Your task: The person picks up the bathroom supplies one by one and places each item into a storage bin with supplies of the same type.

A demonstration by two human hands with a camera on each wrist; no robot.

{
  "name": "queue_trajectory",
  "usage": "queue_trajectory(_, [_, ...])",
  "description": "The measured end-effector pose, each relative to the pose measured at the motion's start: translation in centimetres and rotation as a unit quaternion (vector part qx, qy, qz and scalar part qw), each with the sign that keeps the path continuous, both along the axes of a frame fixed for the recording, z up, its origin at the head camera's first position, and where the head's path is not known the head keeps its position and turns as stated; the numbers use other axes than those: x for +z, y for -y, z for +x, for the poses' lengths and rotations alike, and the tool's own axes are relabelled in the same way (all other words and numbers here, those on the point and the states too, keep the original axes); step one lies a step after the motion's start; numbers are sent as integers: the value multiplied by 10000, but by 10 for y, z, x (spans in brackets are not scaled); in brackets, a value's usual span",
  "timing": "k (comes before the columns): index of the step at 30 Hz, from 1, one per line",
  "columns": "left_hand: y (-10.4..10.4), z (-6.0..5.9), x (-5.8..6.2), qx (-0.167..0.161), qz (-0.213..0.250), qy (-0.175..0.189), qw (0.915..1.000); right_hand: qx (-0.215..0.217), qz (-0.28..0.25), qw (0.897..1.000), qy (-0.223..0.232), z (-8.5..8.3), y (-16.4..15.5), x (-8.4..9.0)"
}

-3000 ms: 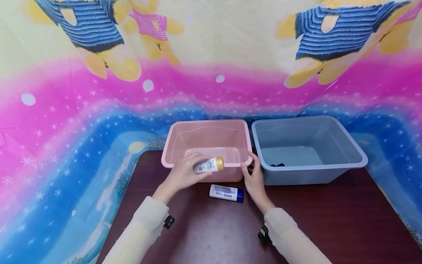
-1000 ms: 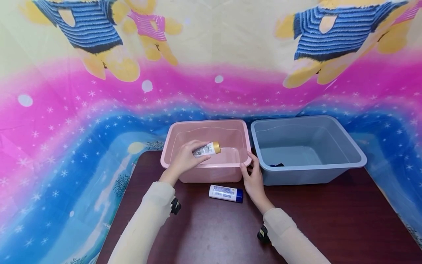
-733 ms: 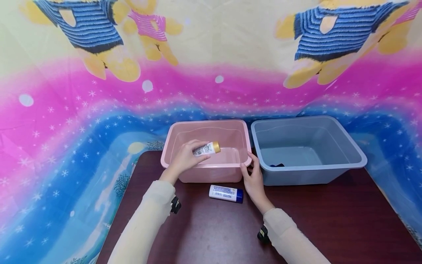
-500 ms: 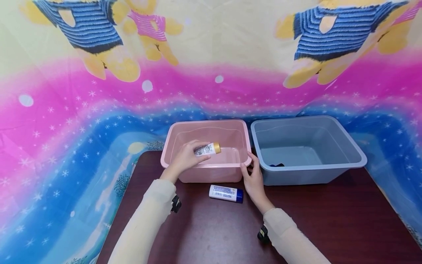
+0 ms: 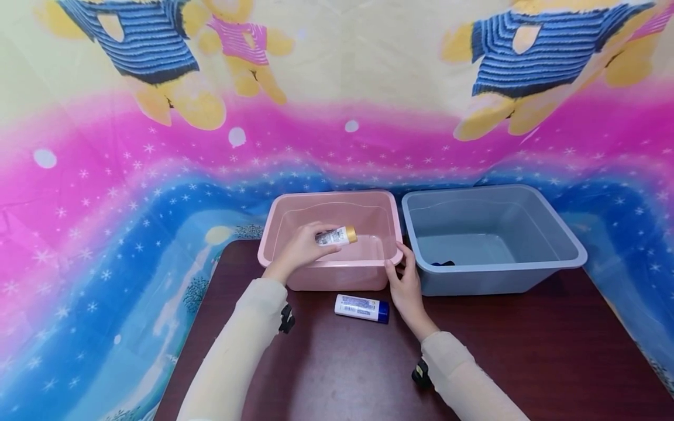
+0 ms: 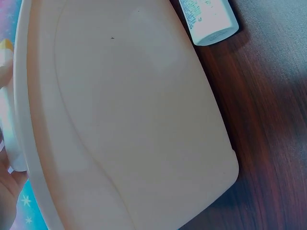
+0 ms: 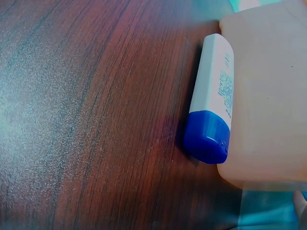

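The gold-capped bottle (image 5: 337, 236) lies on its side in the left hand (image 5: 300, 250), fingers curled round its body, held above the inside of the pink tub (image 5: 332, 202), cap pointing right. The right hand (image 5: 406, 286) grips the tub's near right corner, thumb on the front wall and fingers over the rim.

The likeliest slip, I judge, is the bottle coming free too high and bouncing or rolling on the hard tub floor; the grip sits towards the bottle's base, so the capped end could tip down first. If the right hand's hold loosened, a knock on the rim could shove the light tub across the table (image 5: 516, 351).

A blue-capped bottle (image 5: 361, 307) lies on the table just in front of the tub, apparently touching its wall in the right wrist view (image 7: 211, 103); a withdrawing sleeve could roll it. The grey tub (image 5: 571, 248) stands just beside, with something small and dark (image 5: 442, 263) inside that is too small to identify.
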State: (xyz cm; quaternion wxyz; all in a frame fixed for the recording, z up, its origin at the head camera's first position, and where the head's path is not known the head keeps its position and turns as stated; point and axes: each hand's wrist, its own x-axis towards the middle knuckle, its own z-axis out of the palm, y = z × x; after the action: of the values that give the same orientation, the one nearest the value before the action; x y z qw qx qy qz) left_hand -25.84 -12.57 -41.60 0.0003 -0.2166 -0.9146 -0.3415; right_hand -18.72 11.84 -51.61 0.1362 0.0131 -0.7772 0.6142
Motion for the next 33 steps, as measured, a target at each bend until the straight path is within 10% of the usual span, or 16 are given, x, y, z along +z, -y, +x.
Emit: queue_trajectory(33, [-20,-13,-7,-43,-112,257,9996,-71,62,9999,99,0,1,-1])
